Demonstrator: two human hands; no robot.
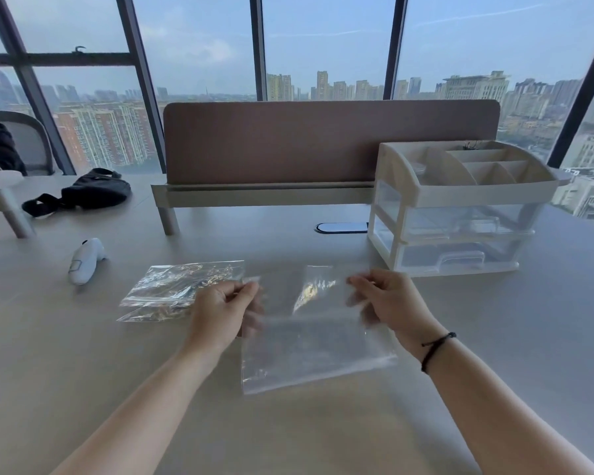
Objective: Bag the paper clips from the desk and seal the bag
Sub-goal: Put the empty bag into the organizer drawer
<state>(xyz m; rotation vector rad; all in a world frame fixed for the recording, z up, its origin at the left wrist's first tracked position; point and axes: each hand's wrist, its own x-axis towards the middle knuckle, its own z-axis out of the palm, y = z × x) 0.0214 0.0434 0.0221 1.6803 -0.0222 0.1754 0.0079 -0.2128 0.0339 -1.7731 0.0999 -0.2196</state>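
Both hands pinch the top edge of a clear bag [318, 351], mid-frame: left hand [220, 308] at its left corner, right hand [390, 303] at its right. Bag hangs above the desk [323, 440]; lower frame open. Few gold clips inside. No readable writing. Filled bags [175, 289] lie centre-left; drawer organizer [456, 214] upper right.

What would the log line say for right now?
left hand: pinching bag top | right hand: pinching bag top | clear bag: held up | filled bags: on desk
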